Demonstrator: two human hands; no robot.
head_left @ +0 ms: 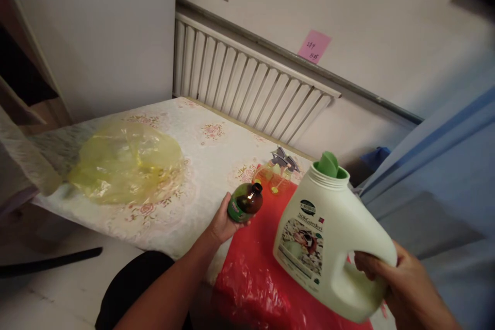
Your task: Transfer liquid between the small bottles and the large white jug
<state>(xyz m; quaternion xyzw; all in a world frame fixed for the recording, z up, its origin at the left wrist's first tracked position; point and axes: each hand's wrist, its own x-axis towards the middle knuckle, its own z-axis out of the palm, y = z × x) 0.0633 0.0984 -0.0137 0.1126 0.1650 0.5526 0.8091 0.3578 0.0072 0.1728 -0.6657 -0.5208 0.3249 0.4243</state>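
The person's left hand (226, 223), in the lower middle of the frame, is partly closed around a small, rounded, dark brown bottle with a green label (245, 203). The thumb lies along the bottle's left side, and the palm and fingers support it from below. The right hand (406, 279), at the lower right, is curled around the handle of a large pale green plastic jug (342, 240), its fingers passing through the handle opening.

The brown bottle has a glossy shoulder and a short dark neck that points toward the upper right; whether it is capped is too small to tell. The jug fills the right of the lower half, its top toward the upper middle right. A bright green spout piece (328, 164) stands in its white-rimmed mouth, and its front label carries lettering and a picture. Bottle and jug are near each other but apart.

Beneath them, shiny red plastic sheeting (251, 281) covers part of a bench under a white floral cloth (193, 136). A crumpled translucent yellow plastic bag (127, 165) lies at the left of the frame.
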